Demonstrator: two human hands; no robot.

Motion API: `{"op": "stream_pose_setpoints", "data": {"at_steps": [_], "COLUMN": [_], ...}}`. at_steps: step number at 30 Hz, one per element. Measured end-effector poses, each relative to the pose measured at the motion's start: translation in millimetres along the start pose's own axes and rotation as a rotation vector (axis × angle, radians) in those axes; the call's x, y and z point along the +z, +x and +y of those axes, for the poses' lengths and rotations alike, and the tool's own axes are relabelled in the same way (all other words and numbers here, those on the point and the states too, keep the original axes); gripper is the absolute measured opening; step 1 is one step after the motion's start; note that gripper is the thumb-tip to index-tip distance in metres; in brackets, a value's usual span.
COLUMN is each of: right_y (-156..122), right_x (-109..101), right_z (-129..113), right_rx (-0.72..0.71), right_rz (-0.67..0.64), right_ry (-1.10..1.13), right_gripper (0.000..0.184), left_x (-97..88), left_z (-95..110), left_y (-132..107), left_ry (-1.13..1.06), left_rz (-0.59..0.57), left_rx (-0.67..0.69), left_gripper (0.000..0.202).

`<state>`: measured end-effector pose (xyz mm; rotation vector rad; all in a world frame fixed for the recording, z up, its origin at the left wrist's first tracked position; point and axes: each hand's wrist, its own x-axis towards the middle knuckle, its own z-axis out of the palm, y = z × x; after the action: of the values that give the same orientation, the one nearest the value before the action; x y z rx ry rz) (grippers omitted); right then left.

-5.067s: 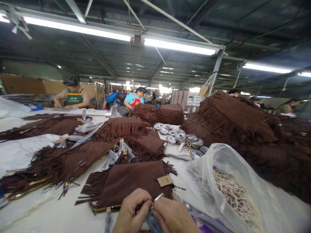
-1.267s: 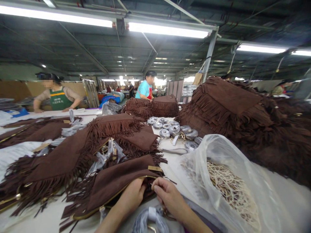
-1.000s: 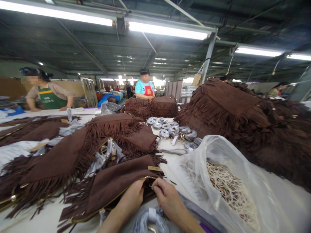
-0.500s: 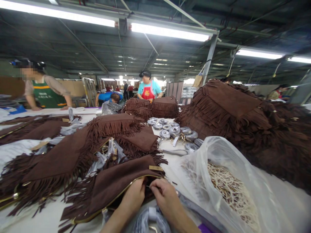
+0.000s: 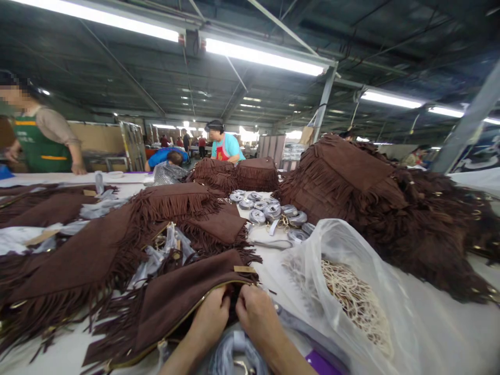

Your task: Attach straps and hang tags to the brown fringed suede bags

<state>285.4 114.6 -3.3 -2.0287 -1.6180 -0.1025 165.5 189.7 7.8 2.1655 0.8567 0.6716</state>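
A brown fringed bag (image 5: 183, 291) lies before me, its gold zipper open along the near side and a small tan tag (image 5: 245, 269) at its right end. My left hand (image 5: 214, 312) reaches into the zipper opening, fingers curled and their tips hidden. Close beside it, my right hand (image 5: 255, 310) is closed at the right end of the opening. What either hand pinches is hidden. Just below them, partly between my forearms, sits a coiled strap (image 5: 224, 351) in clear plastic with a metal clasp.
A clear plastic bag (image 5: 339, 234) of pale cords (image 5: 355, 302) stands to the right. Coiled wrapped straps (image 5: 273, 211) lie mid-table. More fringed bags (image 5: 78, 255) spread at left, with a tall pile (image 5: 344, 172) at back right. Co-workers (image 5: 226, 148) stand across the table.
My view has turned slightly right. The fingers of my right hand have curled tighter, and both hands stay at the bag's opening. The co-worker at far left has shifted toward the frame edge.
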Motion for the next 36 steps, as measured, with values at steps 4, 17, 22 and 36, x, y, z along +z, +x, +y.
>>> {"op": "stream_pose_setpoints", "data": {"at_steps": [4, 17, 22, 36], "right_y": [1, -7, -15, -13], "right_x": [2, -39, -48, -55], "right_z": [0, 11, 16, 11], "right_rx": [0.000, -0.208, 0.065, 0.184], "right_rz": [-0.002, -0.018, -0.150, -0.280], "right_ry": [0.016, 0.375, 0.931, 1.593], "right_gripper": [0.019, 0.020, 0.020, 0.030], "left_x": [-2.5, -28.3, -43.0, -46.5], "left_z": [3, 12, 15, 36], "left_y": [-2, -6, -11, -12], "left_ry": [-0.007, 0.051, -0.201, -0.651], "left_rz": [-0.001, -0.091, -0.267, -0.375], "left_rx": [0.046, -0.005, -0.130, -0.125], "left_gripper": [0.037, 0.019, 0.010, 0.027]}}
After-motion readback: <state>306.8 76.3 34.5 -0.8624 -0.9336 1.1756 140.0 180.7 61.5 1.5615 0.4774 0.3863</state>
